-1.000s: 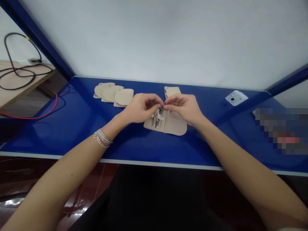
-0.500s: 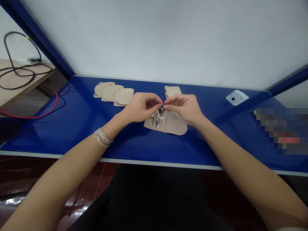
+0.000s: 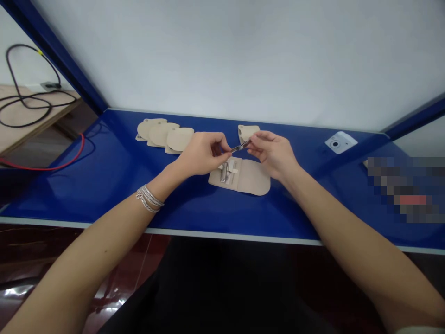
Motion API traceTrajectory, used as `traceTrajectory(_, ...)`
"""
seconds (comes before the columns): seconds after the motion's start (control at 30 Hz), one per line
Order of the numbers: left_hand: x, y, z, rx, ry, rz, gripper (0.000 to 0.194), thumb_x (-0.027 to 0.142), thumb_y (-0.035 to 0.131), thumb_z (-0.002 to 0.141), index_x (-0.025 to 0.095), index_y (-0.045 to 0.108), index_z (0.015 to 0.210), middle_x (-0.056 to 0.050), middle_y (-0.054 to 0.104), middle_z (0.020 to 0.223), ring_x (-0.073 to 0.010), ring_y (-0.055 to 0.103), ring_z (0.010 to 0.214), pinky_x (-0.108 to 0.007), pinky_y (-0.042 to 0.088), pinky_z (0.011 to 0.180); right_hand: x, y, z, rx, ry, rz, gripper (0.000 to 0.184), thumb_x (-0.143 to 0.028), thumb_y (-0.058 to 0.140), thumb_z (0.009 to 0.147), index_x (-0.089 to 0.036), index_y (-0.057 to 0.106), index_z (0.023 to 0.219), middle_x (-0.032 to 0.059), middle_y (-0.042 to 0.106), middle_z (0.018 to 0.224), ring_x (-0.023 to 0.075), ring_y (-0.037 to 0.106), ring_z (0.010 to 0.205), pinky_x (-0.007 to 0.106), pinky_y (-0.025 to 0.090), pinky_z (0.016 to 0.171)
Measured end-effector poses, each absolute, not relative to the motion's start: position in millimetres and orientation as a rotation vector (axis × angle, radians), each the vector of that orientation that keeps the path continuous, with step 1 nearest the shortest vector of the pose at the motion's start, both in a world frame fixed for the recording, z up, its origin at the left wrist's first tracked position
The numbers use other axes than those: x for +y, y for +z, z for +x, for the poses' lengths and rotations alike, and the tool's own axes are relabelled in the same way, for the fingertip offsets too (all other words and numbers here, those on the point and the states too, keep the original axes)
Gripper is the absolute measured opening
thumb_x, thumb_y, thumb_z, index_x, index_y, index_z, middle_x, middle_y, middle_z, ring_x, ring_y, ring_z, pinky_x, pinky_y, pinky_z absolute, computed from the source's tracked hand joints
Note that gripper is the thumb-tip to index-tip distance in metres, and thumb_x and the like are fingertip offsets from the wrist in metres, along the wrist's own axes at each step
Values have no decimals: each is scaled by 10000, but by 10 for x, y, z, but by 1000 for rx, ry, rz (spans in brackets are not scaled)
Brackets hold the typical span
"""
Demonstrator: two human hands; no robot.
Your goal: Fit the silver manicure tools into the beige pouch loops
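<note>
The fingers of your left hand [image 3: 201,155] are pinched close together on the left end of a slim metal tool [image 3: 240,146]; those of your right hand [image 3: 274,150] pinch its other end, thumb and forefinger brought together, the remaining fingers curled loosely beneath. Its middle shows bare between your two grips, so neither hand is clearly nearer. It is too small to tell what kind of tool it is.

Mind its long axis: it runs from your left fingertips up and away toward your right ones, mostly side to side. The unfolded beige case [image 3: 255,178] lies on your side of it, just below your fingers in the view. The nail clipper [image 3: 223,172], as it appears to be, lies in the left half of that case with its length running toward you, so the tool you hold sits roughly crosswise to it. That half is nearer your left fingers; the plain rounded flap spreads beneath your right hand.

Beyond your right fingers, partly hidden, is a folded case [image 3: 245,132]. Past your left hand, three overlapping beige cases [image 3: 181,139] lie in a row on the blue desk [image 3: 194,208]. Well apart on your right rests a white camera-like device [image 3: 340,142].
</note>
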State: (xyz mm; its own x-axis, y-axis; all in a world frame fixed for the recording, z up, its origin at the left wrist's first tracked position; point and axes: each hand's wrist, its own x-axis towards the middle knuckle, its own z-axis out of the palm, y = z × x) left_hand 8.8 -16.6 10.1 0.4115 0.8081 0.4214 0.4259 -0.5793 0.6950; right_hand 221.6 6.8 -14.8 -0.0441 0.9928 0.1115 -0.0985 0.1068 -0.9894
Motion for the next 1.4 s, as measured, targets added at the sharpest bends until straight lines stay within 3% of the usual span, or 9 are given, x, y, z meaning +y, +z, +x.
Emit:
traceTrajectory(0.23,-192,47,157,1025,937,2220,142,267,689,711,146,663,642,-24,674,634,-116,584,556,-255,477,593,79,-115,2259,-1214,1204,-970,304,-364,824,663,-210,605,806,1,685,821,155,694,796,311,593,778)
traceTrajectory(0.4,-209,80,151,1064,944,2238,201,339,660,768,149,686,708,-34,680,662,-117,580,564,-249,465,586,92,-95,2297,-1243,1175,-944,280,-362,819,676,-203,628,806,12,691,820,157,694,789,320,595,777)
traceTrajectory(0.63,-192,73,138,1065,1038,2266,175,272,604,816,145,717,859,-36,701,749,-110,570,582,-241,465,605,83,-57,2311,-1225,1180,-948,259,-302,841,653,-171,660,784,30,702,771,167,697,737,356,602,821)
traceTrajectory(0.97,-172,49,121,1089,1043,2294,218,240,531,852,132,720,844,-34,691,707,-107,561,557,-229,438,560,67,-53,2314,-1268,1132,-1011,269,-286,850,644,-142,668,781,46,703,756,170,703,726,322,613,769)
traceTrajectory(1.2,-183,93,117,1182,1068,2357,232,276,546,849,128,724,841,-41,686,690,-112,556,567,-239,445,582,85,-143,2286,-1558,1014,-1095,230,-315,788,711,-137,669,798,67,701,736,153,668,615,271,567,578)
traceTrajectory(1.4,-191,107,111,1161,1121,2341,221,295,579,841,140,727,891,-46,712,752,-115,596,602,-240,480,624,99,-232,2302,-1842,848,-1129,189,-294,732,739,-149,722,860,54,713,736,180,683,666,301,549,652)
